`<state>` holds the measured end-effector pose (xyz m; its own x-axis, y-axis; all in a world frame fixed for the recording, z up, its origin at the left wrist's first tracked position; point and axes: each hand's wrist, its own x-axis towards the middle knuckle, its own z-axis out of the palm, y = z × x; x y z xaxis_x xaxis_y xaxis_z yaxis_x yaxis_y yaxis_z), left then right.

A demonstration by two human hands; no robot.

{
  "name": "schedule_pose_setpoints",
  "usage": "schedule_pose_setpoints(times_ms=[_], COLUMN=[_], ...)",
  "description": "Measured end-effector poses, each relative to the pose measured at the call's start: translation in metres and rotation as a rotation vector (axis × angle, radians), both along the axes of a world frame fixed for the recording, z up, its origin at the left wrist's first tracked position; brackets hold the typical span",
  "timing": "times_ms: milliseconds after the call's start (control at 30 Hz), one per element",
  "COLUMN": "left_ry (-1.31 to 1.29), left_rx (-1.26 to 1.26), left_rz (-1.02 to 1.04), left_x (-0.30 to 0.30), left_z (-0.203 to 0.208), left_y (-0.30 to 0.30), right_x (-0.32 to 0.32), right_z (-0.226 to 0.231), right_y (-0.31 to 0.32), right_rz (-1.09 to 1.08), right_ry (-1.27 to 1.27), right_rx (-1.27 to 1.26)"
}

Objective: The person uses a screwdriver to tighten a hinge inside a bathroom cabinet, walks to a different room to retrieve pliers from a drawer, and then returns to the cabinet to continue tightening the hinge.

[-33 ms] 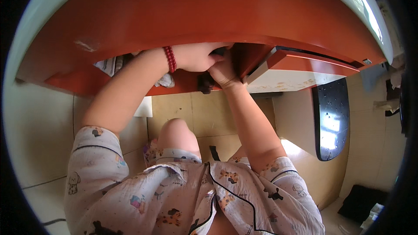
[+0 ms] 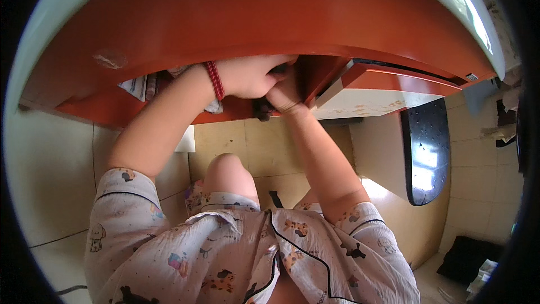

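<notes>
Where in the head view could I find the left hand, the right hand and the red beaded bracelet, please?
Left hand [image 2: 247, 80], head view: back of the hand.
Right hand [image 2: 286, 97], head view: the visible part above its wrist.
Red beaded bracelet [image 2: 215, 80], head view: its beads.

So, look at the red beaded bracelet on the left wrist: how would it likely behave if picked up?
The red beaded bracelet would probably hang floppy, since it bends in a curve just behind the left hand. It is likely light, as it looks thin. Its small, rounded-looking beads might let it slip a little.
</notes>
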<state>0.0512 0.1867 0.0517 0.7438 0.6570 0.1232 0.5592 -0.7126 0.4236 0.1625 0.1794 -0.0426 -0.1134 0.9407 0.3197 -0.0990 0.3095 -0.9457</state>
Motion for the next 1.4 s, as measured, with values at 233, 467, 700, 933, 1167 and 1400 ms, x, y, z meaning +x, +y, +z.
schedule_pose_setpoints(times_ms=[233, 467, 700, 933, 1167, 1400], left_ry=[-0.056, -0.428, -1.323, -1.401, -1.468, -1.306], left_rx=[-0.025, 0.383, -0.332, -0.457, -0.544, -0.196], left_rz=[0.033, 0.319, 0.497, 0.501, 0.526, 0.300], left_x=[-0.018, -0.065, -0.084, -0.058, -0.039, -0.022], left_z=[0.011, 0.011, -0.020, -0.024, -0.025, -0.017], left_y=[-0.018, -0.102, -0.157, -0.149, -0.153, -0.167], right_x=[-0.016, 0.000, 0.067, 0.076, 0.095, 0.128], right_z=[0.013, 0.023, 0.031, 0.060, 0.062, 0.054], right_y=[-0.011, -0.065, -0.129, -0.131, -0.141, -0.145], right_rz=[-0.037, -0.210, 0.078, 0.030, 0.063, 0.367], right_ry=[-0.182, -0.468, 0.364, 0.502, 0.636, 1.004], right_rx=[-0.052, 0.449, -0.245, -0.164, -0.270, -0.565])
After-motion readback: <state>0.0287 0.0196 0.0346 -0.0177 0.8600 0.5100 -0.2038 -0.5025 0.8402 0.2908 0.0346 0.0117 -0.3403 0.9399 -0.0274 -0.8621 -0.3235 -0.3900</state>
